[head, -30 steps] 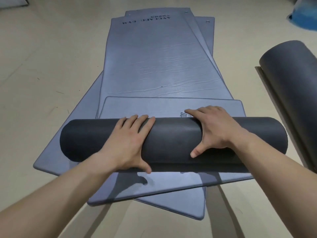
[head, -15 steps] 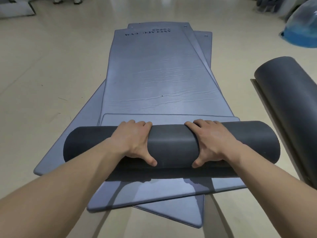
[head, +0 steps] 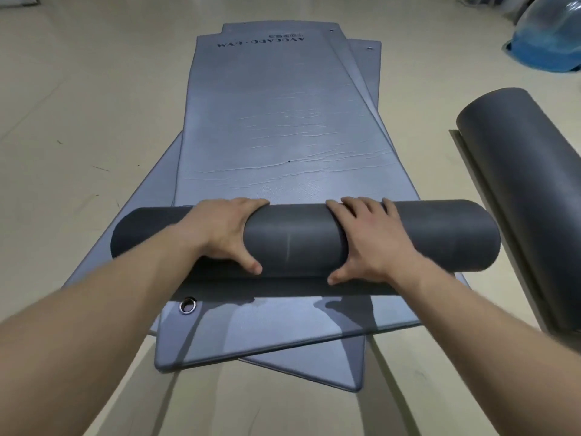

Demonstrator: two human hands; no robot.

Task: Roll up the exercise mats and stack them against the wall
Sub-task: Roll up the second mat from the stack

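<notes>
Soft overhead light, faint arm shadows, wide-angle edge warp

- Half-rolled mat [head: 298, 243] lies crosswise on the flat mats [head: 276, 121], dark side out.
- Left hand [head: 224, 234] grips the roll left of its middle, right hand [head: 374, 247] right of its middle.
- Both hands: fingers [head: 355, 203] curled over the roll's far side, thumbs on its near side.
- Metal grommet [head: 187, 306] just near-side of the roll, below the left hand.
- Flat mats run on beyond the roll, with printed text at their far end.
- Second rolled mat [head: 528, 184] on the floor [head: 78, 121] to the right of the roll, apart from it.
- Blue ball [head: 547, 42] far beyond the roll, to the right.
</notes>
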